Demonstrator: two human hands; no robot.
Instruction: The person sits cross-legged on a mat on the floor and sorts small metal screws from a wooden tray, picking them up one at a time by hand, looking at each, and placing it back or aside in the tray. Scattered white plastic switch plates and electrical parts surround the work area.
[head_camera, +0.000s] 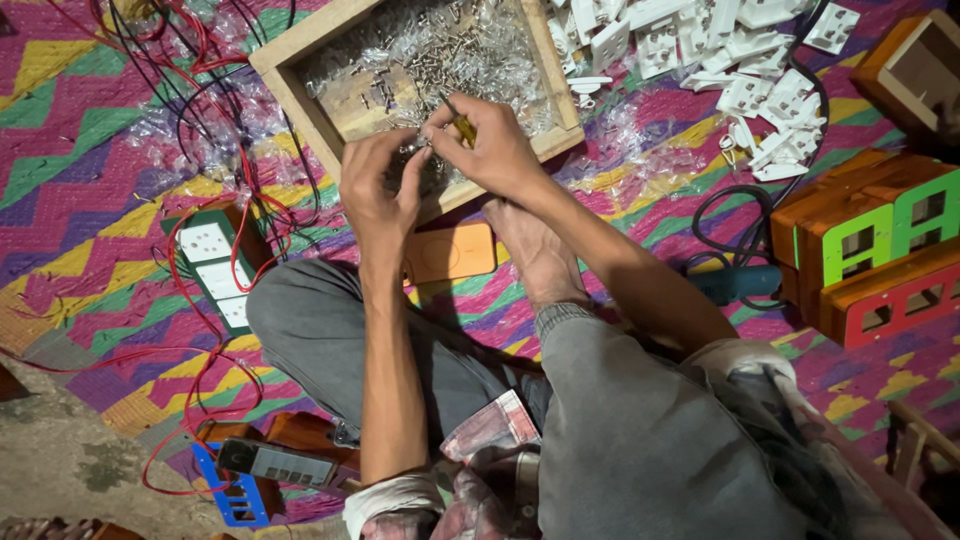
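Hands at wooden tray (300, 95) | left hand (378, 185) pinches small metal part | right hand (490, 150) grips yellow-handled screwdriver (462, 128) | assembled boxes (880, 250) at right, loose white sockets (740, 60) remain

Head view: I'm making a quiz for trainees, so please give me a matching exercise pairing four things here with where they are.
Things:
1. wooden tray
2. white sockets
3. green plate
4. coloured boxes

Places:
A. far right, stacked on the mat
B. top middle, holding screws, under the hands
C. top right, in a loose pile
D. left of the knee, among red wires

Pairs: 1-B, 2-C, 3-D, 4-A

The left hand and right hand meet over the tray; the right grips a yellow-handled tool.
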